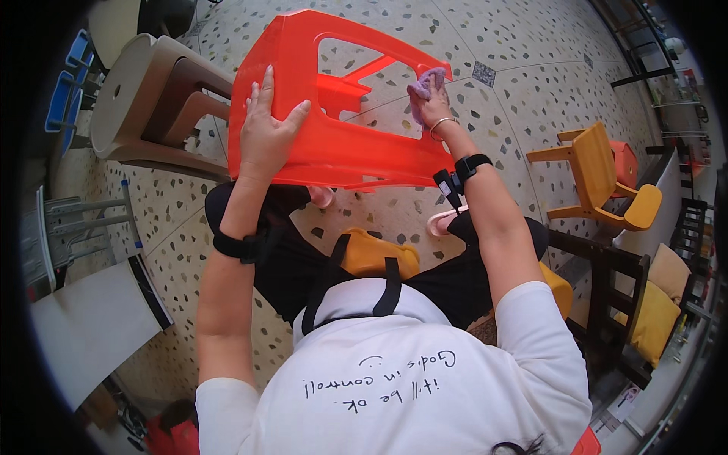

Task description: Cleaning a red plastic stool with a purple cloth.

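A red plastic stool (pixel 352 151) lies on its side before me, close to my knees, its leg frames and openings showing. My left hand (pixel 267 131) rests flat with fingers spread on the stool's left part, near the seat end. At the far right end of the stool, my right hand (pixel 435 105) presses a purple cloth (pixel 425 90) against a leg; part of the cloth hangs below the fingers.
Stacked beige and brown plastic stools (pixel 122 102) stand at the left, touching or nearly touching the red one. A wooden chair (pixel 591 165) is on the terrazzo floor at the right. A dark wooden bench (pixel 608 284) with cushions stands at the lower right.
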A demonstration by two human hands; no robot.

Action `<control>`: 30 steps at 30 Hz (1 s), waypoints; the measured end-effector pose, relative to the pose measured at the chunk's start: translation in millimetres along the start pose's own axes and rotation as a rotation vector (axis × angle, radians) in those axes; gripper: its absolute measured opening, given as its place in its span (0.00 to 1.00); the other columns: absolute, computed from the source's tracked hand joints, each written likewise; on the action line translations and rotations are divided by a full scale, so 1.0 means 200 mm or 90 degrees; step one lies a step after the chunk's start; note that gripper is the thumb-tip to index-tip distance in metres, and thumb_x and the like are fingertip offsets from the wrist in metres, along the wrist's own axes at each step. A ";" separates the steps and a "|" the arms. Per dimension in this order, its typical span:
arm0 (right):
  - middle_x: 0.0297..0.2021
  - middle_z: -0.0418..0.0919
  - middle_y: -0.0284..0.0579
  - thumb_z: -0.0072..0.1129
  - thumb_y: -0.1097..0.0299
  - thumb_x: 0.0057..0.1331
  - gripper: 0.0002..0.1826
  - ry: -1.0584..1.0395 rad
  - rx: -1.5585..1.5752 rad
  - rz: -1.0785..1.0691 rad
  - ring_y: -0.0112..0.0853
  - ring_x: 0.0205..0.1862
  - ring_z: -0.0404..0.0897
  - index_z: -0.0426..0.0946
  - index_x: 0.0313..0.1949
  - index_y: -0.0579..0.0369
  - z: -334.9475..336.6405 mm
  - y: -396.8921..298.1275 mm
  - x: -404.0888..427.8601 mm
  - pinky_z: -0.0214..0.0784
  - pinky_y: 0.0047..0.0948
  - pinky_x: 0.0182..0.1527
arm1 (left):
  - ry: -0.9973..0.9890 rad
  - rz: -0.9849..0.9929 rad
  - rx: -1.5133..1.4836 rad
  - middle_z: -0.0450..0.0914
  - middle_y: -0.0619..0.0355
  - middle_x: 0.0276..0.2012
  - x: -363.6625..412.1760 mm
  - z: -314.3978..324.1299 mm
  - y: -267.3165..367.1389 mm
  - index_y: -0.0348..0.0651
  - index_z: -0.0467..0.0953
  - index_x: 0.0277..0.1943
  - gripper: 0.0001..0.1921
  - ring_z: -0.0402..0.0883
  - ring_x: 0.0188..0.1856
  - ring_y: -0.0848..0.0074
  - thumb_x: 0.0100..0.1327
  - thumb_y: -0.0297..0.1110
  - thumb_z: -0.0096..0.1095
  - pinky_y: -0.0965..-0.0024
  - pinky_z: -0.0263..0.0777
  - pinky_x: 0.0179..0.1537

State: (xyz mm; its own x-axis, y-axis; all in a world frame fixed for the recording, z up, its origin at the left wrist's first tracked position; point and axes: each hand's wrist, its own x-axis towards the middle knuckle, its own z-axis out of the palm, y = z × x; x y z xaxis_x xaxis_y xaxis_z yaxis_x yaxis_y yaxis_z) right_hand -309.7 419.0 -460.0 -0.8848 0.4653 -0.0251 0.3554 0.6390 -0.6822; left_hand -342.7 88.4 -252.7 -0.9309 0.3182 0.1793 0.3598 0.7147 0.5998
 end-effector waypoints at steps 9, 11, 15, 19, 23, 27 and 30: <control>0.68 0.57 0.60 0.57 0.75 0.62 0.31 0.053 0.126 -0.149 0.46 0.71 0.54 0.65 0.66 0.48 -0.01 0.00 -0.35 0.46 0.33 0.71 | -0.014 -0.026 -0.029 0.56 0.37 0.69 -0.02 0.00 -0.03 0.52 0.52 0.73 0.42 0.51 0.72 0.49 0.59 0.53 0.63 0.55 0.54 0.68; 0.61 0.65 0.57 0.57 0.75 0.63 0.28 0.086 0.066 -0.142 0.44 0.65 0.63 0.68 0.63 0.51 -0.01 0.03 -0.49 0.53 0.33 0.67 | -0.011 -0.018 -0.033 0.56 0.37 0.69 0.00 0.01 0.01 0.52 0.52 0.73 0.42 0.51 0.72 0.49 0.59 0.53 0.63 0.55 0.54 0.68; 0.45 0.81 0.49 0.54 0.70 0.65 0.18 -0.114 0.537 0.221 0.37 0.48 0.79 0.75 0.55 0.55 -0.15 -0.44 -0.61 0.70 0.32 0.52 | 0.002 0.014 -0.017 0.54 0.37 0.70 -0.02 0.01 -0.04 0.54 0.52 0.73 0.42 0.50 0.73 0.48 0.59 0.54 0.62 0.53 0.53 0.68; 0.31 0.81 0.39 0.54 0.66 0.67 0.13 -0.136 0.627 -0.092 0.29 0.31 0.78 0.78 0.48 0.56 -0.28 -0.95 -0.54 0.72 0.29 0.39 | -0.020 -0.013 0.007 0.53 0.38 0.71 -0.03 0.07 0.05 0.58 0.52 0.73 0.41 0.49 0.73 0.47 0.59 0.53 0.62 0.47 0.48 0.68; 0.33 0.83 0.46 0.56 0.60 0.65 0.14 -0.375 0.384 -0.159 0.32 0.32 0.80 0.81 0.41 0.58 -0.30 -0.74 -0.38 0.72 0.31 0.37 | -0.034 0.028 -0.040 0.52 0.38 0.71 0.00 0.06 0.01 0.59 0.52 0.73 0.41 0.48 0.73 0.48 0.59 0.53 0.62 0.44 0.48 0.67; 0.31 0.83 0.53 0.58 0.60 0.61 0.14 -0.410 -0.212 -0.044 0.38 0.34 0.82 0.82 0.38 0.58 -0.33 -0.54 -0.44 0.73 0.30 0.38 | -0.066 0.041 -0.104 0.52 0.38 0.71 0.02 0.01 -0.08 0.59 0.52 0.73 0.42 0.48 0.74 0.48 0.59 0.52 0.63 0.45 0.49 0.67; 0.31 0.83 0.50 0.57 0.58 0.64 0.16 -0.234 0.206 -0.020 0.37 0.34 0.82 0.82 0.39 0.59 -0.44 -0.51 -0.51 0.74 0.32 0.38 | -0.068 0.044 -0.123 0.52 0.38 0.71 0.04 0.04 -0.05 0.59 0.52 0.73 0.42 0.47 0.74 0.49 0.59 0.54 0.62 0.44 0.48 0.67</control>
State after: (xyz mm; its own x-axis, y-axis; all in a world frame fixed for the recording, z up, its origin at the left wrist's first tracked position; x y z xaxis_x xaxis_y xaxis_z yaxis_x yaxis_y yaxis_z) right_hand -230.0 360.4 -323.8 -0.9620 0.1653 -0.2172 0.2666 0.3994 -0.8771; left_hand -353.7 88.4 -262.8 -0.8888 0.4335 0.1484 0.3947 0.5598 0.7286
